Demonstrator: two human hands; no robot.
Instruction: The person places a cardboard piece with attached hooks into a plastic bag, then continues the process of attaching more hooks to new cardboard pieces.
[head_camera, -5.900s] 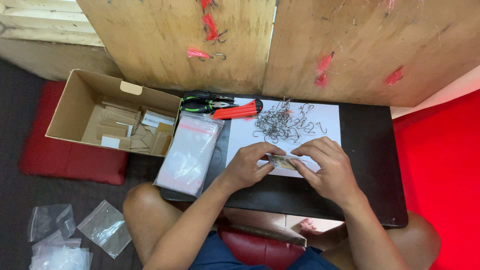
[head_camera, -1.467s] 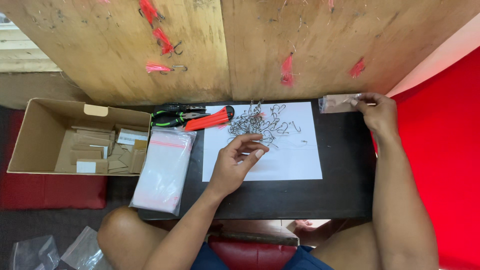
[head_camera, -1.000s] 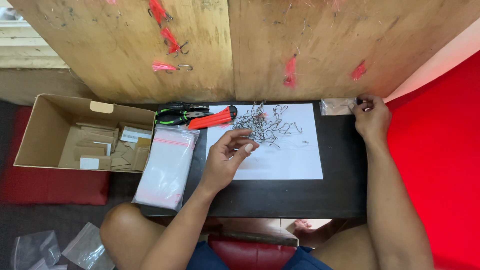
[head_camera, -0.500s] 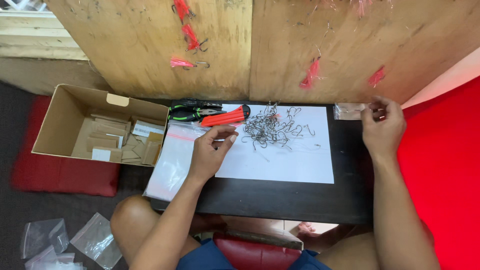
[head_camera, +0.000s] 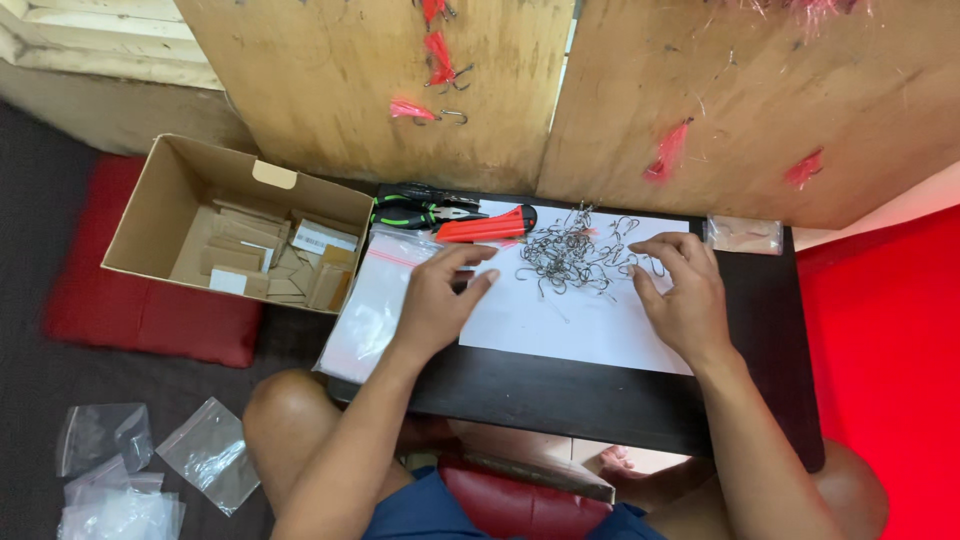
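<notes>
A heap of metal fish hooks (head_camera: 577, 252) lies on a white paper sheet (head_camera: 570, 325) on the small black table (head_camera: 590, 400). My right hand (head_camera: 680, 296) rests on the sheet with spread fingers touching the heap's right edge. At the sheet's left edge my left hand (head_camera: 440, 302) lies flat, fingers apart, partly over a stack of clear zip bags (head_camera: 372, 305). Neither hand holds anything. A small filled clear bag (head_camera: 743, 235) lies at the table's far right corner.
Green-handled pliers (head_camera: 420, 212) and a red utility knife (head_camera: 487, 226) lie at the table's back. An open cardboard box (head_camera: 230, 225) of small packets stands to the left on a red cushion (head_camera: 150, 320). Loose clear bags (head_camera: 150, 470) lie on the floor. Wooden boards (head_camera: 400, 90) stand behind.
My right hand left the small filled bag at the far right corner and came back to the hook heap. My left hand moved left onto the zip bags.
</notes>
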